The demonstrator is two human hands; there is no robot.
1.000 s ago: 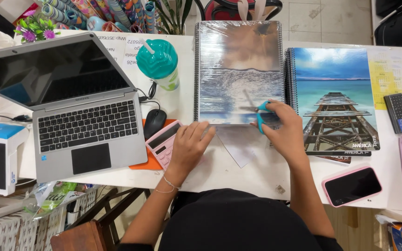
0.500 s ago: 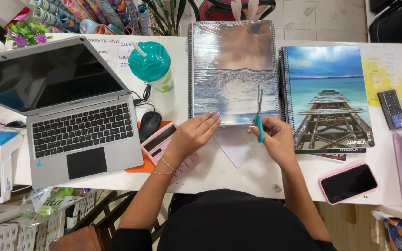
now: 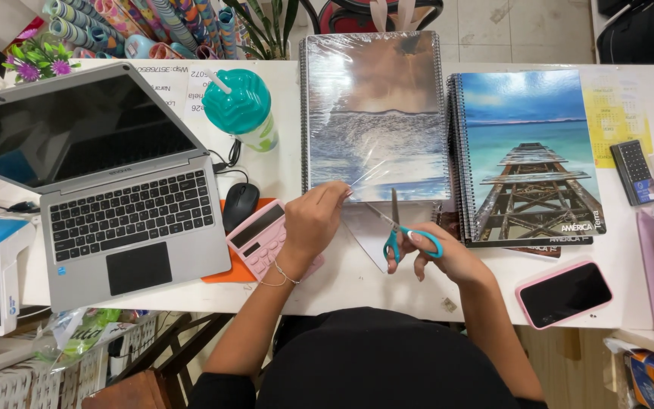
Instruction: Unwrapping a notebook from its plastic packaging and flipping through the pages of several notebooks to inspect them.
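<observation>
Nearest the person, the right hand (image 3: 448,257) is closed through the teal loops of a pair of scissors (image 3: 403,231), blades pointing away toward the far edge of the table (image 3: 357,284). Just to its left, the left hand (image 3: 313,221) pinches a strip of clear plastic film (image 3: 365,176) between thumb and fingertips, pulling it up off the lower edge of the plastic-wrapped spiral notebook (image 3: 374,113), which lies directly beyond both hands. The scissor tips sit close to that lower edge, beside the lifted film and above a loose pale sheet (image 3: 369,236) lying between the hands. Under the left wrist rests a pink calculator (image 3: 263,235), with a black mouse (image 3: 240,204) just past it. A pink-cased phone (image 3: 564,293) lies right of the right forearm. Farther out stand a second spiral notebook with a pier picture (image 3: 527,151), an open laptop (image 3: 107,182) and a teal-lidded cup (image 3: 245,106).
</observation>
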